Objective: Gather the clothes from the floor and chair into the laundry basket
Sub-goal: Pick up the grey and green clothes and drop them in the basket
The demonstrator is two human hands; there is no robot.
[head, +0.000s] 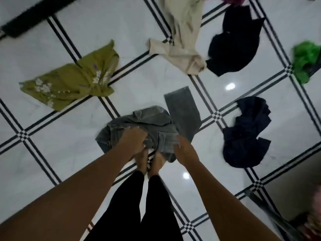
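Illumination is moderate and cool, from overhead sources: two bright round reflections sit on the glossy tiled floor (73, 145), with a broad soft sheen toward the upper left. Motion blur softens the whole frame, worst at the edges, where the green garment (306, 60) smears. Wide-angle distortion bows the dark tile lines and stretches both forearms; shadows are faint and diffuse, and the lower right corner is dim and indistinct.

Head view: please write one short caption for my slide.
Both hands, left hand and right hand, reach the grey jeans on the tiled floor.
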